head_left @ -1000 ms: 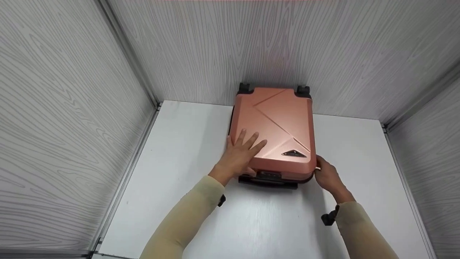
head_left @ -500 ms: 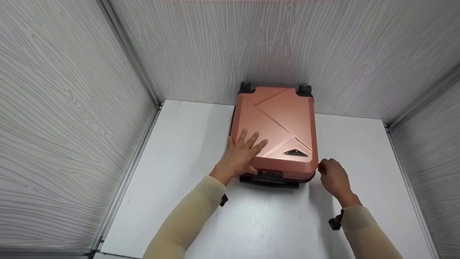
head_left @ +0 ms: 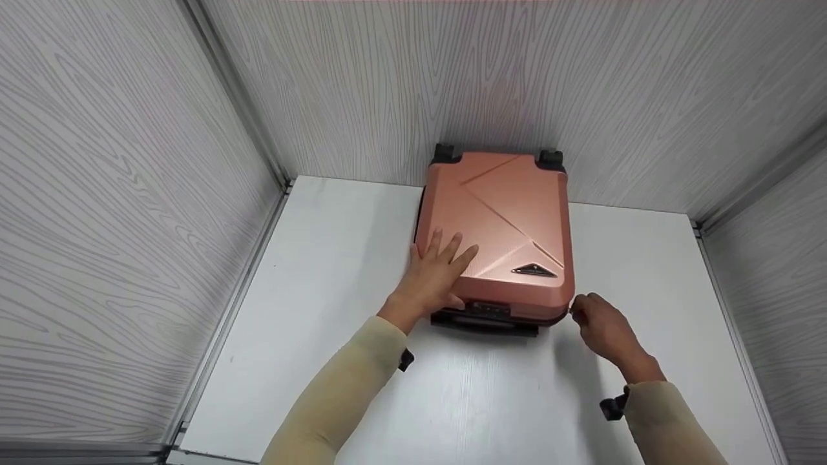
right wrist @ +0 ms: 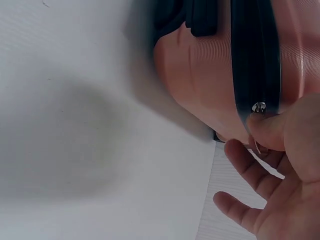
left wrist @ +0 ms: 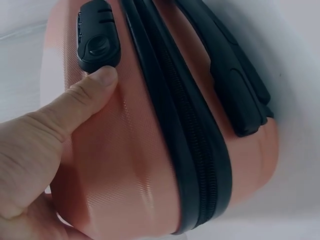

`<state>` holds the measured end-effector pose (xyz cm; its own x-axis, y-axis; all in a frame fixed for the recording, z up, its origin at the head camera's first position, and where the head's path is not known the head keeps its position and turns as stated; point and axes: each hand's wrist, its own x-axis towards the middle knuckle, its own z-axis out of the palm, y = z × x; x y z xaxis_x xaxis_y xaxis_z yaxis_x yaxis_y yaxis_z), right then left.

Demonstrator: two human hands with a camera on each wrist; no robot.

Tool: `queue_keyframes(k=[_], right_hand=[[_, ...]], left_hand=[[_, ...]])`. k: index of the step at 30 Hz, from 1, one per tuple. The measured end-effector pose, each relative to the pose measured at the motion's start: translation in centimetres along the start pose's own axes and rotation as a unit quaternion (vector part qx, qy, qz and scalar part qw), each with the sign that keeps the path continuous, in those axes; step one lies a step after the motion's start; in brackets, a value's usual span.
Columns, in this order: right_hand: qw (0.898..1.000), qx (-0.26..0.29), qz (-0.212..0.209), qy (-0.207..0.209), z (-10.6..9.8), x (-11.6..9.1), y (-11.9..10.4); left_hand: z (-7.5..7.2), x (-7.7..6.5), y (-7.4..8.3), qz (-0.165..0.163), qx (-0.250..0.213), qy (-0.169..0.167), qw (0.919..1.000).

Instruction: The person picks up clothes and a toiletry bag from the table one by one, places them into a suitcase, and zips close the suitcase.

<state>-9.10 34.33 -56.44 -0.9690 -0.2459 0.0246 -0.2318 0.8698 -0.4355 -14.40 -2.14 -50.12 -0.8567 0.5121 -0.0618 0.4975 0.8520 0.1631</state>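
A pink hard-shell suitcase (head_left: pixel 501 213) lies flat, its wheels toward the back wall. My left hand (head_left: pixel 426 278) rests on its lid near the front left corner, fingers spread. In the left wrist view, the thumb (left wrist: pixel 92 90) touches the front side beside the black combination lock (left wrist: pixel 99 42). At the front right corner, my right hand (head_left: pixel 607 329) pinches a metal zipper pull (right wrist: pixel 258 107) between thumb and index finger. The other fingers are loosely bent. A black zipper band (left wrist: pixel 192 135) runs around the suitcase's side, and its teeth look closed in the left wrist view.
A black carry handle (left wrist: pixel 235 95) sits on the suitcase's front side, below the zipper. The white surface (head_left: pixel 336 258) around the suitcase is bounded by grey wood-grain panels (head_left: pixel 362 90). Two black wheels stand close to the back panel.
My right hand has moved from the suitcase's right side toward me, around to the front right corner, with the zipper pull. The left hand stays on the lid.
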Motion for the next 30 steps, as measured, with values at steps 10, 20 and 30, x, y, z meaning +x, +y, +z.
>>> queue_keyframes(k=[10,20,30], right_hand=[[0.999,0.041,0.034,0.007,0.4,0.2,0.1],[0.998,0.048,0.044,-0.001,0.4,0.5,-0.3],[0.994,0.095,0.05,-0.019,0.7,0.2,0.3]], left_hand=[[1.1,-0.8,-1.6,0.002,-0.081,0.052,0.9953],[5.8,-2.4,-4.5,-0.069,-0.348,0.15,0.9227],[6.7,-2.4,-4.8,-0.103,-0.4,0.117,0.903]])
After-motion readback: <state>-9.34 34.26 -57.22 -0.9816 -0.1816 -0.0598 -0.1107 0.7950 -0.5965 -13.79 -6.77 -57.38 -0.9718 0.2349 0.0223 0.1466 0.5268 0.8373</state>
